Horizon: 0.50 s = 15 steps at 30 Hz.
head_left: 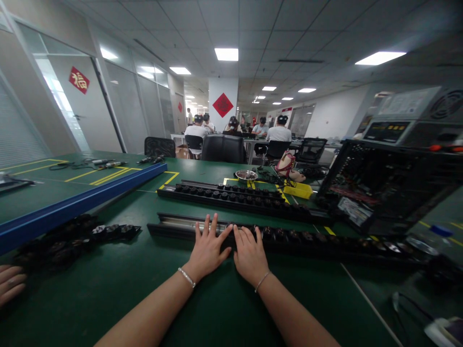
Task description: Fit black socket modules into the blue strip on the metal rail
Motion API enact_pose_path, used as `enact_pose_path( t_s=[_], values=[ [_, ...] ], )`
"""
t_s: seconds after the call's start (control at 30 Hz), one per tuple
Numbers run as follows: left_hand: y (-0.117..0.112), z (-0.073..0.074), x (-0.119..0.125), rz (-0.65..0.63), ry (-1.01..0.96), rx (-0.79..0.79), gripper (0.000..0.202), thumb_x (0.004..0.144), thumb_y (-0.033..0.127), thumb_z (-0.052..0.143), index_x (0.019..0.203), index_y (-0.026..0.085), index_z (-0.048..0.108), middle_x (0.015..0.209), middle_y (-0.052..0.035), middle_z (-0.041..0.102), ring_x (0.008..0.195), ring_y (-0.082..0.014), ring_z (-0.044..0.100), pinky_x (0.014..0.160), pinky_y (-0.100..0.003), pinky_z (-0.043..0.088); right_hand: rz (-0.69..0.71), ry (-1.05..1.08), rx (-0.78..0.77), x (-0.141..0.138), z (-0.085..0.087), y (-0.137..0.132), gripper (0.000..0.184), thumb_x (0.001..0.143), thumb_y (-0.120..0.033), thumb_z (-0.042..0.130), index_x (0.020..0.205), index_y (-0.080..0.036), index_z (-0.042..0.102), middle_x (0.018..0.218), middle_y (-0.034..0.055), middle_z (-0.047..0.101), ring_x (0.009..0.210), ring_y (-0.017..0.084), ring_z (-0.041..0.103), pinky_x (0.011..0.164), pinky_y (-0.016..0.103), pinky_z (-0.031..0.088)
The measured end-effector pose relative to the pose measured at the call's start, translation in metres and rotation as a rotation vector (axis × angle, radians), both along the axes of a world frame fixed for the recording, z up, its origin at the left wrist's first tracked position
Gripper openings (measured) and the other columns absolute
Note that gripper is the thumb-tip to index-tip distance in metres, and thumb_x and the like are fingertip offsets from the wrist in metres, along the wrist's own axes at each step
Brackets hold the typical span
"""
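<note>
Before me lies a long black channel [173, 231], its left end bare inside and its right part filled with a row of small black modules [292, 235]. My left hand [208, 250] rests on the channel, fingers spread, near the end of that row. Beside it, my right hand [251, 253] lies over the modules with fingers stretched out and slightly bent. The index fingertips nearly meet above the channel. Neither hand grips anything that shows. Under the fingers, part of the channel is hidden.
Another black channel [231, 196] with modules lies behind. At left are a blue rail [83, 205], a heap of black parts [72, 241] and another person's hand [10, 283]. An open computer case [390, 188], metal dish [246, 175] and yellow box [298, 190] stand right. People sit beyond.
</note>
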<state>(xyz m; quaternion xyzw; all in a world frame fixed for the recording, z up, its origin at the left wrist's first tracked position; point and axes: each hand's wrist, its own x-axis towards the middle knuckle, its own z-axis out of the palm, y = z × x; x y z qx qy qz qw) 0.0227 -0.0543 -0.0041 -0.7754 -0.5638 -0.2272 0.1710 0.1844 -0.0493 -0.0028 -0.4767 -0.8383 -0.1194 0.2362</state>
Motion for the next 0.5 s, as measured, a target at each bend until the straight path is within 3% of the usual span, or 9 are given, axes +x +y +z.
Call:
enact_pose_path(
  t_s=[0.5],
  values=[
    [0.0004,-0.0042,0.0006,-0.035,0.043,0.002,0.067,0.079,0.055,0.051,0.140,0.038,0.028,0.152,-0.0103,0.020,0.138,-0.0354,0.014,0.106,-0.060,0.018,0.065,-0.005,0.003,-0.0010,-0.0069,0.0017,0.055,0.081,-0.026,0.049,0.132,-0.007,0.044,0.130,0.0129,0.052,0.126,0.025,0.037,0.113,0.044,0.009]
  ],
)
